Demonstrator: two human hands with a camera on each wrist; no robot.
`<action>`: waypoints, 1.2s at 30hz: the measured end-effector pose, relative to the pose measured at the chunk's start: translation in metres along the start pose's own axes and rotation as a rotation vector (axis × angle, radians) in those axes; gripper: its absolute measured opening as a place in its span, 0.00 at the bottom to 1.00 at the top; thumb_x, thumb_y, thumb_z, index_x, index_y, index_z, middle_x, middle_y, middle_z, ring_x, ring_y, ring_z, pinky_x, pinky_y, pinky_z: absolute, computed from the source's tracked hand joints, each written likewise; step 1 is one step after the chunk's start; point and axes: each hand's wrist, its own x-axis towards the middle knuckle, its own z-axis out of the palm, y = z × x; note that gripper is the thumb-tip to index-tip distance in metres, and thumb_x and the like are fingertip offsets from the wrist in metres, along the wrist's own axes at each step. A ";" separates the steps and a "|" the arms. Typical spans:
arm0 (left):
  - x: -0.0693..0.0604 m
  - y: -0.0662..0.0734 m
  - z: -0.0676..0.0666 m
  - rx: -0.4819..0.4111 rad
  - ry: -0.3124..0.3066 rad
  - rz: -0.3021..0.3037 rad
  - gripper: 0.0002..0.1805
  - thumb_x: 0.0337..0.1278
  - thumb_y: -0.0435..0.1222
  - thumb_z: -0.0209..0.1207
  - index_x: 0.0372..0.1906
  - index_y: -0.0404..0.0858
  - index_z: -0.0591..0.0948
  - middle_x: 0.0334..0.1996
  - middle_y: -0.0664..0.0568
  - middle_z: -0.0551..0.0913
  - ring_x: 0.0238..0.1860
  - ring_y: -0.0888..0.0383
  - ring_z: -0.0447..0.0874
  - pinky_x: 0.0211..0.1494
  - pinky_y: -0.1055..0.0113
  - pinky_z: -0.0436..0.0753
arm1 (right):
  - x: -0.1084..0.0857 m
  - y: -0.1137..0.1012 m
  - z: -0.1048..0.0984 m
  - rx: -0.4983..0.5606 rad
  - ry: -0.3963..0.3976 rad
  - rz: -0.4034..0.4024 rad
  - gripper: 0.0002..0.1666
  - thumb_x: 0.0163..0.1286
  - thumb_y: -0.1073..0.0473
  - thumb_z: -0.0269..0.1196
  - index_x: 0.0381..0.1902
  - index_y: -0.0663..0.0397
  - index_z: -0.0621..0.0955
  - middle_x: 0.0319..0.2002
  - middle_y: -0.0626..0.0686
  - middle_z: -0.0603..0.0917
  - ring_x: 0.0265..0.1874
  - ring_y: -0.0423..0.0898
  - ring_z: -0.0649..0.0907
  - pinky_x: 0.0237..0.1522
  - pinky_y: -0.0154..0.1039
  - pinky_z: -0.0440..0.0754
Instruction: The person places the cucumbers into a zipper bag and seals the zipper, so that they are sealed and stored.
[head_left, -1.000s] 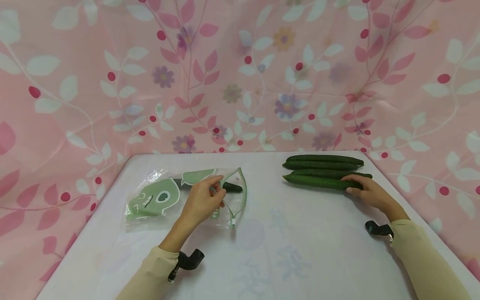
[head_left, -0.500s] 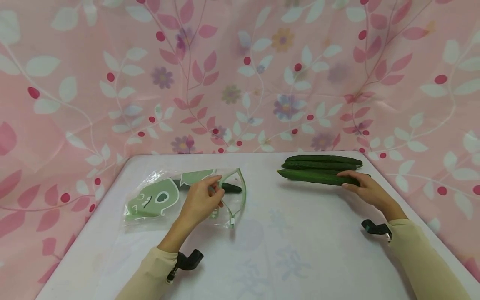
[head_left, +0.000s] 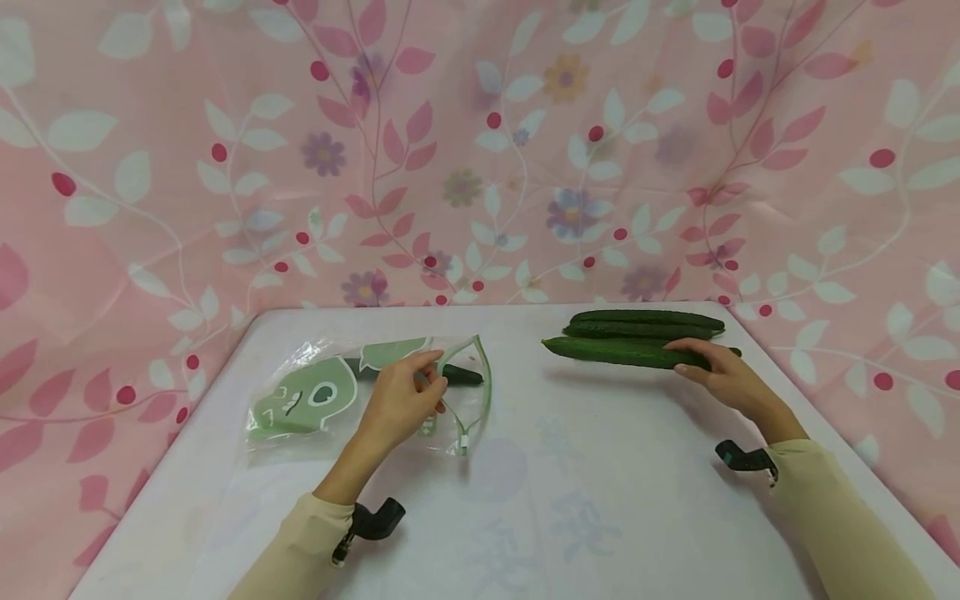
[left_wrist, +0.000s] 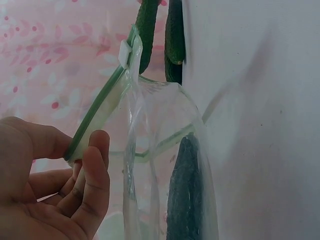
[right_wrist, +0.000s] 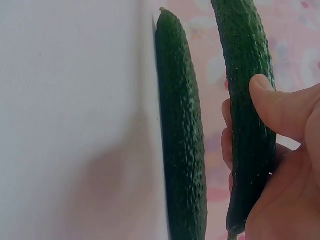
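Note:
My left hand (head_left: 405,400) pinches the green zip edge of a clear zip bag (left_wrist: 95,112) between thumb and fingers, and its mouth gapes. Inside the bag (head_left: 300,400), which has a green cartoon print, lies one cucumber (left_wrist: 185,195); the hand partly covers it in the head view. On the right, my right hand (head_left: 723,375) grips a cucumber (head_left: 607,351) near its right end, thumb on one side and fingers on the other. It is raised off the table, its shadow below. Another cucumber (right_wrist: 180,130) lies beside it in the right wrist view.
Two more cucumbers (head_left: 645,317) lie side by side at the table's back right. A white slider (head_left: 463,443) hangs at the bag's zip. The white table (head_left: 570,517) ends at a pink floral cloth (head_left: 480,167) behind.
My right hand has lifted the front cucumber off the table and moved it slightly left, so it now covers most of the one behind. The left hand stays on the bag's edge.

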 end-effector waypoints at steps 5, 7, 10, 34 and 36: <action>-0.001 0.000 -0.001 -0.007 0.003 0.005 0.25 0.64 0.29 0.62 0.66 0.31 0.80 0.32 0.51 0.80 0.21 0.58 0.86 0.23 0.64 0.80 | 0.001 -0.007 0.002 0.029 -0.020 0.019 0.25 0.80 0.60 0.60 0.70 0.61 0.74 0.70 0.68 0.70 0.68 0.66 0.68 0.58 0.68 0.71; -0.001 -0.001 0.000 -0.007 0.002 0.009 0.25 0.64 0.29 0.62 0.66 0.31 0.80 0.31 0.51 0.80 0.21 0.58 0.86 0.23 0.65 0.80 | 0.001 -0.010 0.004 0.029 -0.027 0.024 0.25 0.80 0.60 0.60 0.71 0.61 0.73 0.70 0.68 0.69 0.67 0.66 0.68 0.57 0.68 0.71; -0.001 -0.001 0.000 -0.007 -0.002 0.009 0.25 0.64 0.29 0.62 0.66 0.31 0.80 0.31 0.51 0.80 0.21 0.59 0.85 0.22 0.65 0.79 | 0.002 -0.013 0.007 0.022 -0.034 0.015 0.25 0.80 0.60 0.60 0.71 0.61 0.74 0.70 0.68 0.70 0.67 0.64 0.69 0.56 0.61 0.74; 0.000 -0.002 0.003 -0.011 0.000 0.001 0.25 0.65 0.32 0.61 0.66 0.32 0.80 0.31 0.53 0.81 0.23 0.52 0.87 0.20 0.66 0.76 | 0.010 -0.048 0.026 0.023 -0.042 -0.031 0.22 0.80 0.57 0.60 0.68 0.56 0.77 0.67 0.64 0.75 0.67 0.65 0.71 0.59 0.69 0.73; 0.000 -0.001 0.003 -0.013 0.001 0.005 0.25 0.65 0.32 0.62 0.66 0.32 0.80 0.31 0.53 0.81 0.24 0.50 0.88 0.20 0.66 0.76 | 0.010 -0.050 0.028 0.030 -0.047 -0.035 0.23 0.81 0.57 0.60 0.68 0.57 0.76 0.67 0.64 0.74 0.68 0.65 0.71 0.59 0.69 0.72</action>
